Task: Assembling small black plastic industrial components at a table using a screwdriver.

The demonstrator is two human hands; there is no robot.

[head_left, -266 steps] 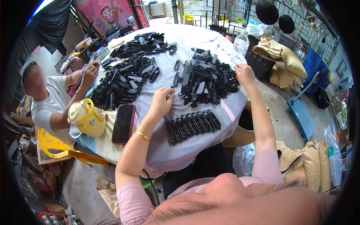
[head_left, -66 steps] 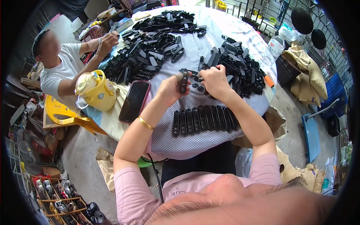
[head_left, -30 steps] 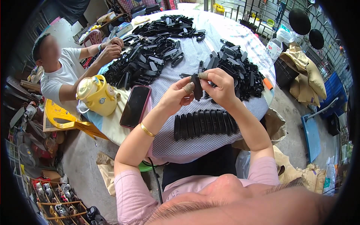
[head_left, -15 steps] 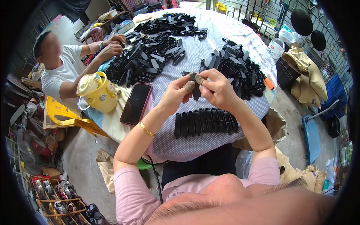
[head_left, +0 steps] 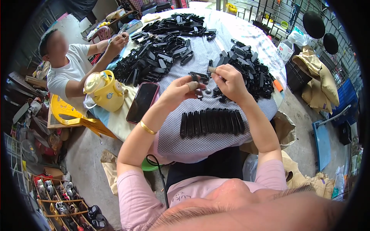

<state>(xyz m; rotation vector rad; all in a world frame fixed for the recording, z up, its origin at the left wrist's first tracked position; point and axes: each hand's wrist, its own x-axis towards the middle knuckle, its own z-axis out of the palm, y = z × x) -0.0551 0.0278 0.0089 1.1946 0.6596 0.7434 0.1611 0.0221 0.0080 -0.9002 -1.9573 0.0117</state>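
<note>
My left hand (head_left: 180,91) is closed on a long, narrow black plastic part (head_left: 199,94), held over the table with fingers partly wrapped round it. To its right, my right hand (head_left: 231,81) is pinched, thumb and index finger together; whatever may be between them is too small to make out. Tan tape wraps a finger on each hand. Below the hands, a neat row of several black plastic parts (head_left: 212,122) stands side by side. A loose heap of similar black parts (head_left: 250,71) lies just beyond my right hand.
More black parts (head_left: 154,57) are heaped at the left and far side of the round, cloth-covered table (head_left: 173,148). A phone (head_left: 143,102) and a yellow jug (head_left: 106,92) stand left. An orange cylinder (head_left: 278,86) lies right. Across the left side, another person (head_left: 73,69) handles something small.
My hands have come apart: the right moved right, off the black part, while the left keeps it. The other person's hands have risen from the heap.
</note>
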